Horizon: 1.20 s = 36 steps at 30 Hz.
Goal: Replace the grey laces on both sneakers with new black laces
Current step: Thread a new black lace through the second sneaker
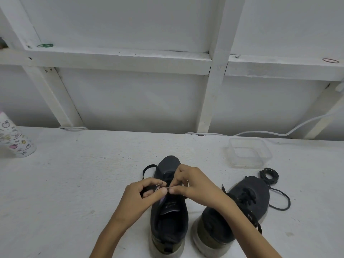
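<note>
Step in hand, by the look of it: threading the black lace (148, 169) through an eyelet of the middle sneaker (168, 218), which stands on the bench (74, 183) with its heel towards the person. Both hands meet over this sneaker's tongue. The left hand (138, 197) has its grip curled and pinching the lace. The right hand (191, 185) has its grip pinching the thin lace tip (167, 187) between thumb and forefinger. The eyelet itself is hidden under the fingers, so the row can't be told. A loop of the same lace lies slack just left of the sneaker's toe. To do this well, the person should keep the pinch right at the tip so it stays stiff, and have the left hand pull the eyelet flap open. The lace should feed flat without twist, then the slack loop gets drawn through before the next row, with both ends kept level. The second sneaker (249, 198) stands just right of the middle sneaker and already carries dark lacing, with a loose end trailing further right. A coil of lace (270, 175) lies beyond that, and whether it is grey or black can't be told. A clear tub (249, 153) sits further back on the right. Risks are a skipped eyelet and a frayed tip.
</note>
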Each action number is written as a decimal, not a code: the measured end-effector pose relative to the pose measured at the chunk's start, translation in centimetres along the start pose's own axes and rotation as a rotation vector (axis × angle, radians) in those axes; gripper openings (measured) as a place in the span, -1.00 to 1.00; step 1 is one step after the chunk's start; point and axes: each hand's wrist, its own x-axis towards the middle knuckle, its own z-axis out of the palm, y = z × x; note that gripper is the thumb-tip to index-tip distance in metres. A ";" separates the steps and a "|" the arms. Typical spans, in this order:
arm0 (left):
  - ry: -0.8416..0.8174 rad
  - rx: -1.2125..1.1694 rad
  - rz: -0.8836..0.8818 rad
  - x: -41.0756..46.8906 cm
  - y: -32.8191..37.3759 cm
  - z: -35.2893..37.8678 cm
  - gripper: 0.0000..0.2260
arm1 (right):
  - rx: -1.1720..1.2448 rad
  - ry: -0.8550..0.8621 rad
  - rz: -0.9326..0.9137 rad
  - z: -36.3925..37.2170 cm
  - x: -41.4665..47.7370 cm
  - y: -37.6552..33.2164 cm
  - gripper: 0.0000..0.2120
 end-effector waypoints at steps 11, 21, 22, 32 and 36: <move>-0.080 0.097 0.031 -0.6 -1.5 -1.4 -0.86 | -0.157 -0.018 0.050 1.4 -0.6 0.2 -0.86; -0.061 0.245 0.095 -0.2 -1.0 -0.9 -0.88 | -0.036 -0.028 0.057 2.0 -0.6 1.0 -0.88; -0.052 0.259 0.100 -0.2 -0.9 -0.8 -0.88 | 0.002 -0.023 0.062 2.0 -0.6 1.0 -0.89; -0.094 0.321 0.115 0.2 -0.9 -1.1 -0.85 | 0.123 0.005 0.078 2.1 -0.5 1.4 -0.91; -0.112 0.326 0.110 0.3 -1.0 -1.0 -0.88 | 0.138 0.013 0.089 2.2 -0.5 1.5 -0.92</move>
